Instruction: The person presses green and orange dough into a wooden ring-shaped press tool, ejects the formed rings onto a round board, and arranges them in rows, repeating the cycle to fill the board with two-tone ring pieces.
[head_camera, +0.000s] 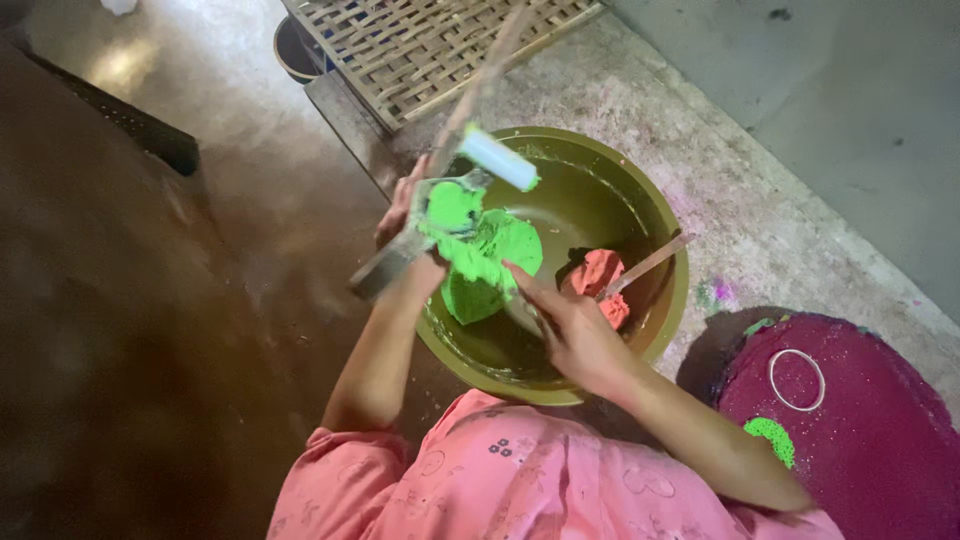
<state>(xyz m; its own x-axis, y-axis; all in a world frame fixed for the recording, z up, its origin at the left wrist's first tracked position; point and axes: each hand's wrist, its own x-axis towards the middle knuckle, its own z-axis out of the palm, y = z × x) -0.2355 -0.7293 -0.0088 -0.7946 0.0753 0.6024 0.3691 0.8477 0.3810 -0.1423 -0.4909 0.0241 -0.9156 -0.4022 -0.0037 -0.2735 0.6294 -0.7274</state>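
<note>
Over the olive bowl (655, 225), the left hand (405, 215) is closed around a grey scoop (400, 255) tilted inward, so green dough (485, 262) drops inside. The right hand (572, 330), fingers spread, presses the dough near a red lump (598, 275).

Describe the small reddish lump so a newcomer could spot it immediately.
Find the round olive-green metal basin at centre. Inside, right of the bright green powder mound, lies a crumbly reddish-orange lump with a thin wooden stick in it, the only red mass there.
</note>
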